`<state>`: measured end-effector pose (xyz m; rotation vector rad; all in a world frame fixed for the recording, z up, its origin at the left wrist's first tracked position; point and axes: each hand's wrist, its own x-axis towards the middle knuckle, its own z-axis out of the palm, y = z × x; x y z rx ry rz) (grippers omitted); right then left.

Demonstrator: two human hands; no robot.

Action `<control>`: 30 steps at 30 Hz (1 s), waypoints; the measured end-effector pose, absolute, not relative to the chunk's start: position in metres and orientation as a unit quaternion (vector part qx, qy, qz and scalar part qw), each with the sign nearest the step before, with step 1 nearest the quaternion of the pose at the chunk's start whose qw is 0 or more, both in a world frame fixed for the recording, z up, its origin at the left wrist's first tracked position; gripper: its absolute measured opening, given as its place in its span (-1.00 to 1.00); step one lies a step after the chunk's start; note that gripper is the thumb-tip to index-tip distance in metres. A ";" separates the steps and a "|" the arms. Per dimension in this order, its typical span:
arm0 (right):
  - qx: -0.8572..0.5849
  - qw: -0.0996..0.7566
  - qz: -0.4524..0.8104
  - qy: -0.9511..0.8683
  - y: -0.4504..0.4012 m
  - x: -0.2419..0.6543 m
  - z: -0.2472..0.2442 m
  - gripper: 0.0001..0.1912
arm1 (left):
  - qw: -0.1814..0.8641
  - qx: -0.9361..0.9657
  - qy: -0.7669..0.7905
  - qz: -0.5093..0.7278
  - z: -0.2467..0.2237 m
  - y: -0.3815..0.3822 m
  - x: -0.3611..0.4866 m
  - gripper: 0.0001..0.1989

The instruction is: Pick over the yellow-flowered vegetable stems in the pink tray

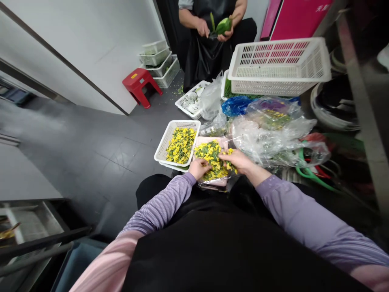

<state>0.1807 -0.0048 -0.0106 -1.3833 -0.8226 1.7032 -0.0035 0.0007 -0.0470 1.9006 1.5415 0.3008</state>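
A pile of small yellow flowers with green stems (pixel 209 156) lies on a pink tray (pixel 225 142) in front of my lap, with clear plastic along its near edge. My right hand (pixel 238 160) is closed around a small bunch of these flowers (pixel 232 167) at the pile's right side. On the pile's left edge rests my left hand (pixel 199 168), its fingers curled and pinched together; what lies between them is too small to make out. Just left of the tray stands a white perforated basket (pixel 160 149) holding more yellow flowers (pixel 180 146).
Plastic bags (pixel 258 138) crowd the right side, near green-handled scissors (pixel 306 172). A large white basket (pixel 276 87) stands behind them. Opposite me, a person's hands (pixel 225 36) hold a green vegetable and a tool. A red stool (pixel 139 79) and stacked baskets (pixel 168 75) stand farther left.
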 end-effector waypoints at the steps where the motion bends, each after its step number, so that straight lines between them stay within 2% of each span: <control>1: -0.550 0.370 0.661 -0.352 -0.007 0.176 -0.014 -0.76 | 0.363 0.712 0.585 0.137 -0.041 0.000 -0.003 -0.75; 4: -0.553 0.341 0.648 -0.397 -0.013 0.163 -0.020 -0.73 | 0.442 0.675 0.567 0.164 -0.026 -0.003 0.003 -0.73; 9: -0.545 0.387 0.662 -0.338 -0.010 0.166 -0.022 -0.69 | 0.571 0.566 0.567 0.181 -0.023 -0.006 0.006 -0.72; 13: -0.506 0.406 0.700 -0.299 -0.006 0.174 -0.016 -0.68 | 0.613 0.503 0.577 0.196 -0.024 -0.004 -0.002 -0.80; 17: -0.513 0.410 0.673 -0.341 -0.007 0.173 -0.014 -0.68 | 0.654 0.492 0.530 0.221 -0.015 -0.005 0.000 -0.80; 19: -0.526 0.388 0.645 -0.395 -0.008 0.173 -0.017 -0.68 | 0.638 0.507 0.535 0.221 -0.011 -0.006 0.005 -0.79; 25: -0.559 0.294 0.552 -0.545 -0.010 0.174 -0.024 -0.71 | 0.500 0.611 0.560 0.251 -0.008 -0.006 0.010 -0.84; 30: -0.568 0.290 0.484 -0.599 -0.011 0.175 -0.014 -0.84 | 0.435 0.679 0.547 0.221 -0.009 0.001 0.008 -0.85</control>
